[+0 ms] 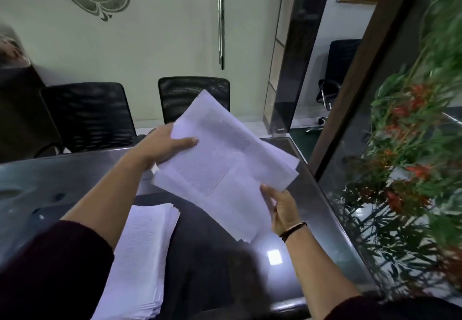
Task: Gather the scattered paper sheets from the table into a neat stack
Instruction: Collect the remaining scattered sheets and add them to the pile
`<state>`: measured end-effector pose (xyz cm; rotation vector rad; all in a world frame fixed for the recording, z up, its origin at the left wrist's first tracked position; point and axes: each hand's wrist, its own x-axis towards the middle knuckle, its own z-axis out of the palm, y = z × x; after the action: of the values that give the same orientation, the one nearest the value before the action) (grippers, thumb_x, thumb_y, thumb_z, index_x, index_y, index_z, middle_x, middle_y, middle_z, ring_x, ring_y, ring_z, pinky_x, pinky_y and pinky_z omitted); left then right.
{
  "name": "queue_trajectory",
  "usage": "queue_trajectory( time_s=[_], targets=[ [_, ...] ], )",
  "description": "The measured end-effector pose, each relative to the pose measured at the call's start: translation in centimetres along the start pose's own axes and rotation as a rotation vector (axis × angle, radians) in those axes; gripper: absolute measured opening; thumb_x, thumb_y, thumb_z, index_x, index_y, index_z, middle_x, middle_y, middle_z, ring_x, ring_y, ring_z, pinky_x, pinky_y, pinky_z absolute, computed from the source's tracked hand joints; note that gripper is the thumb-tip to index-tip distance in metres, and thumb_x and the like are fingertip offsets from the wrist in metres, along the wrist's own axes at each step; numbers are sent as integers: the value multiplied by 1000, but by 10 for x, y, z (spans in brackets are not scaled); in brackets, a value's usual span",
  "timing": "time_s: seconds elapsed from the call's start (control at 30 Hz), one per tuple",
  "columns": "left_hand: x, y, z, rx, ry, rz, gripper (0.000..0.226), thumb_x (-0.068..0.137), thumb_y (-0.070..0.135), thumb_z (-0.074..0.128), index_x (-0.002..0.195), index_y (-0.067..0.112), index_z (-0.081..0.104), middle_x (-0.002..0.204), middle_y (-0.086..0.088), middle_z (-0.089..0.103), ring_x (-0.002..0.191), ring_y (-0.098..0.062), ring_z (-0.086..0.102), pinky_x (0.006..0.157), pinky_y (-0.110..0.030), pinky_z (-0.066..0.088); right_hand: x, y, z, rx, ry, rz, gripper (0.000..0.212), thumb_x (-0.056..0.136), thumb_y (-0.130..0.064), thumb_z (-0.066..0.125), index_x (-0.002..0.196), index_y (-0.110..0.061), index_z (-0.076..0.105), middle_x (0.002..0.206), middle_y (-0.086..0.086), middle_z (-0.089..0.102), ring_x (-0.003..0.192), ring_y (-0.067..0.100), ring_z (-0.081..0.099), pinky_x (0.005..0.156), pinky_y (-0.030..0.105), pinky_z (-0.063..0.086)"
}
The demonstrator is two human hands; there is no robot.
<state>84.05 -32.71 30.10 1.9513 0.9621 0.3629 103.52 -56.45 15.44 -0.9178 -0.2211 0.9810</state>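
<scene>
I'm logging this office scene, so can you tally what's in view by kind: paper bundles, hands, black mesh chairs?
Paper bundles: 2, the held sheets and the stack on the table
Hands: 2, the left hand and the right hand, both gripping the held sheets
Black mesh chairs: 3
Total: 7

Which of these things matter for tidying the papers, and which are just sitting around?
Part of the job: loose white printed sheets held by left hand and right hand; white paper stack on dark glossy table.

Just around: black mesh chairs; red-flowered green plant.
</scene>
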Motion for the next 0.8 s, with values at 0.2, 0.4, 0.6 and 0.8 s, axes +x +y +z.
queue_trajectory(
  time_s=[0.2,0.4,0.6,0.8],
  targets=[
    [-33,-28,-5,-97,-19,-36,26,90,33,82,111,21,72,101,-2,77,87,-23,76,69,-33,59,-30,20,13,-25,71,-5,54,82,-7,79,131,3,62,132,28,63,115,49,62,100,66,49],
    [-82,-82,53,-820,90,-296,51,81,41,88,118,10,69,105,-10,76,82,-27,70,64,-34,63,-54,47,28,61,145,32,44,88,-10,71,130,1,64,129,22,67,115,45,65,100,61,52],
    [-107,-102,78,-1089,97,-245,52,81,-4,78,131,5,67,126,-13,75,116,-33,72,97,-44,57,-50,24,17,-361,187,-132,31,89,-1,74,117,-7,63,109,12,76,106,33,68,84,37,59],
    [-109,-91,88,-1043,-1,-306,43,86,-7,74,127,3,68,123,-15,76,105,-30,76,86,-41,64,-5,-36,35,-1135,-308,161,76,84,-35,83,143,-21,38,112,-3,77,108,16,72,97,36,53]
  ],
)
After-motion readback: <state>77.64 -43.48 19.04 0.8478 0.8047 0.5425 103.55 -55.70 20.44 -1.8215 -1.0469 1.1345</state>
